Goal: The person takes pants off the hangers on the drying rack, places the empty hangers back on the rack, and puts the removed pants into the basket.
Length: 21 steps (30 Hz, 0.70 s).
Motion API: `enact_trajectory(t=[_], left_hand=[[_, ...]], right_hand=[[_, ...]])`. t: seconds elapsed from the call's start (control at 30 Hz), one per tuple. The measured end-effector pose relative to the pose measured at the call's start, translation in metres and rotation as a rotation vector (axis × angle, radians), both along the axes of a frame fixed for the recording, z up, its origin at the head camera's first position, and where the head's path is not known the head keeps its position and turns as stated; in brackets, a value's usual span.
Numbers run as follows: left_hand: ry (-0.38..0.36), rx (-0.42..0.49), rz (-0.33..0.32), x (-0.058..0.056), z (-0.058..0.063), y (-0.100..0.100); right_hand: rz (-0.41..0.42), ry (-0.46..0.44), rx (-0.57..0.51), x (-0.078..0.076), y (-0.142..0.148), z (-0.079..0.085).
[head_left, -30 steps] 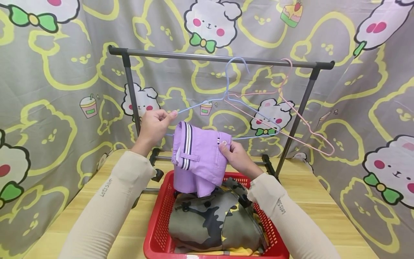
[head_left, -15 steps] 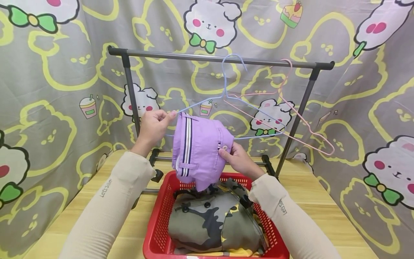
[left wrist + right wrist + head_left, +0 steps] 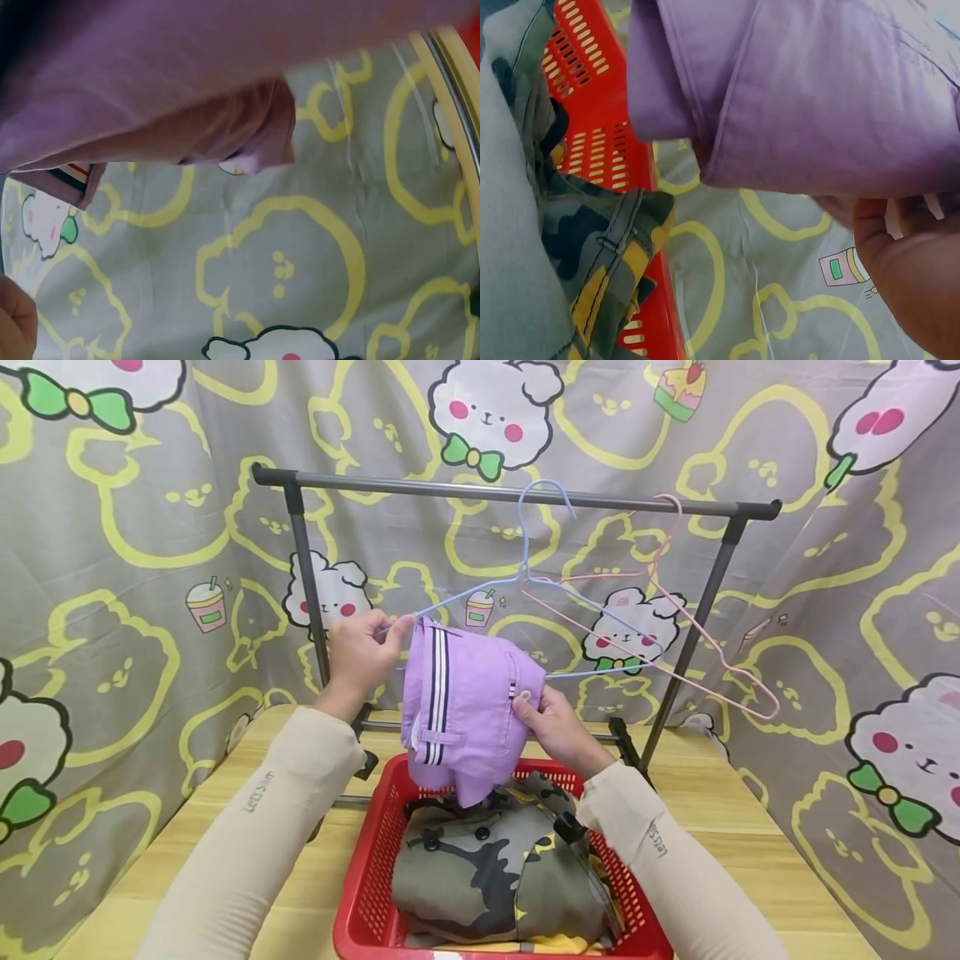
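In the head view my left hand (image 3: pixel 365 656) pinches the left arm of a blue wire hanger (image 3: pixel 480 589) between thumb and fingers. The hanger's hook rises in front of the rack's rail. Purple pants (image 3: pixel 480 693) with a striped waistband and belt loops hang bunched across the hanger's lower bar, hiding its middle. Whether the bar passes through or behind the cloth, I cannot tell. My right hand (image 3: pixel 558 727) grips the pants near a white button, thumb in front, other fingers mostly hidden. In the right wrist view, fingers curl behind the purple cloth (image 3: pixel 802 97).
Below the hands, a red basket (image 3: pixel 360 877) holds camouflage clothing (image 3: pixel 465 877). A grey metal rack (image 3: pixel 420 487) stands behind on the wooden table (image 3: pixel 720 827). From its rail hangs a pink hanger (image 3: pixel 701 635) on the right. A patterned curtain (image 3: pixel 150 635) encloses the table.
The pants have risen slightly and their hanging lower cloth has been gathered up. The blue hanger has tilted a little, its hook slightly higher. Both hands keep their holds.
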<state>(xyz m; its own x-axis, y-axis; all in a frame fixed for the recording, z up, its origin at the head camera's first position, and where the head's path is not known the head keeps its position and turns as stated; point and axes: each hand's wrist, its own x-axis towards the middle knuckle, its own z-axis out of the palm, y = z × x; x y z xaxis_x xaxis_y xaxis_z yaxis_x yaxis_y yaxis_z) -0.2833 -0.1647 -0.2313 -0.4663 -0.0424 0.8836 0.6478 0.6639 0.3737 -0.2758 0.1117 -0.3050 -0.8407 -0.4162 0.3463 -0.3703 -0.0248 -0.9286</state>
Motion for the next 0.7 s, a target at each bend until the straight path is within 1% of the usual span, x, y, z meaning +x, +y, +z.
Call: enact_trajectory(t=[0.17, 0.3, 0.57, 0.7], left_hand=[[0.178, -0.096, 0.035, -0.006, -0.005, 0.000], [0.278, -0.148, 0.080, -0.010, -0.009, -0.001], [0.371, -0.280, 0.194, -0.012, -0.011, -0.001], [0.399, -0.306, 0.207, -0.011, -0.010, 0.001]], right_hand=[[0.058, -0.055, -0.100, 0.001, -0.003, 0.001], [0.093, -0.094, -0.153, 0.003, -0.004, 0.002], [0.153, -0.159, -0.244, 0.007, -0.007, 0.007], [0.150, -0.184, -0.279, 0.009, -0.008, 0.009]])
